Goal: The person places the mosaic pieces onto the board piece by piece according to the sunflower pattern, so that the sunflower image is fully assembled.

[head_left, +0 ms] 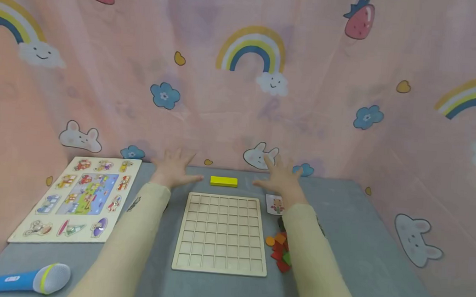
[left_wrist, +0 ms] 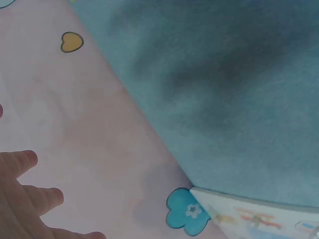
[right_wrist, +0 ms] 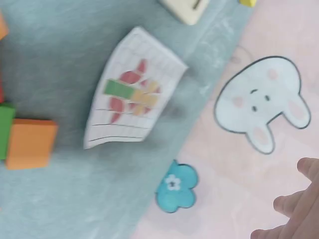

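Left grip [head_left: 173, 169] and right grip [head_left: 282, 181] are splayed, holding nothing; lower centre of the head frame, yellow block [head_left: 223, 181] and wooden grid board [head_left: 221, 233] seem light, stiff, best held by opposite edges.

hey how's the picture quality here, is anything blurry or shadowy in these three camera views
Head view: lighting fairly even, the yellow block and grid board legible; left wrist view: soft dark shadows across the table, the puzzle board blurred at the bottom edge; right wrist view: the picture card looks soft, while the printed rabbit has a clearer outline.
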Action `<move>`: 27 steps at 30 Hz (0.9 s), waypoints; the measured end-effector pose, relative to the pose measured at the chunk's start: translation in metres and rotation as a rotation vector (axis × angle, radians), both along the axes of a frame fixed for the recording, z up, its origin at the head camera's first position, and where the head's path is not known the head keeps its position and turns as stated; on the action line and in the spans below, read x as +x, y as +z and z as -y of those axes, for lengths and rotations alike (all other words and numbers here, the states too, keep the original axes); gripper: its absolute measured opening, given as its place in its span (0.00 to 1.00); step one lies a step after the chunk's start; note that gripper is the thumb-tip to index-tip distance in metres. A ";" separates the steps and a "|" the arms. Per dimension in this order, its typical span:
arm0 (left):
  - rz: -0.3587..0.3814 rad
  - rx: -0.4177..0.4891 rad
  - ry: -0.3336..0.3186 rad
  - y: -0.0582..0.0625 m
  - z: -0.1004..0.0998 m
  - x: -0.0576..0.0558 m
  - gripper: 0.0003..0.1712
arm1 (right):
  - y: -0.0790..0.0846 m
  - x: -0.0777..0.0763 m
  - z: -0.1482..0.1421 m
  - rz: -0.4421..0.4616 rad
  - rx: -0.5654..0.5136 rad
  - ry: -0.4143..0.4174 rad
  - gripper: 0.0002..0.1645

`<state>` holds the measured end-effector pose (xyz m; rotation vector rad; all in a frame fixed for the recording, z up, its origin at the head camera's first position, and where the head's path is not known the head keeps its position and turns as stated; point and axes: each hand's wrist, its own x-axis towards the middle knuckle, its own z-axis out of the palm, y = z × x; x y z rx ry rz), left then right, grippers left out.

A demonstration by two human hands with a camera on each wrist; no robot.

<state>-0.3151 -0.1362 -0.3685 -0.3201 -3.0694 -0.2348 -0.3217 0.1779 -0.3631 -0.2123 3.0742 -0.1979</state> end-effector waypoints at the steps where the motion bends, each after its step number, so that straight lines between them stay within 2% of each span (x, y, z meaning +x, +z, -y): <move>1: 0.011 0.012 -0.006 -0.002 0.000 0.002 0.52 | -0.002 0.001 -0.003 0.007 -0.001 0.000 0.59; 7: 0.052 0.029 -0.045 -0.019 0.001 0.011 0.52 | -0.018 0.010 -0.023 0.027 -0.002 -0.016 0.57; 11: 0.055 0.081 -0.070 -0.027 -0.002 0.025 0.52 | -0.030 0.016 -0.036 0.030 -0.018 -0.019 0.55; 16: 0.036 0.269 -0.123 -0.035 -0.009 0.050 0.49 | -0.041 0.027 -0.051 0.056 -0.018 -0.027 0.57; 21: 0.042 0.500 -0.160 -0.040 -0.009 0.083 0.49 | -0.050 0.039 -0.064 0.075 0.005 -0.021 0.55; 23: 0.051 0.588 -0.138 -0.040 -0.008 0.096 0.49 | -0.052 0.045 -0.070 0.086 -0.002 -0.014 0.53; 27: 0.096 0.766 -0.044 -0.041 -0.008 0.121 0.45 | -0.053 0.058 -0.080 0.109 -0.049 0.013 0.47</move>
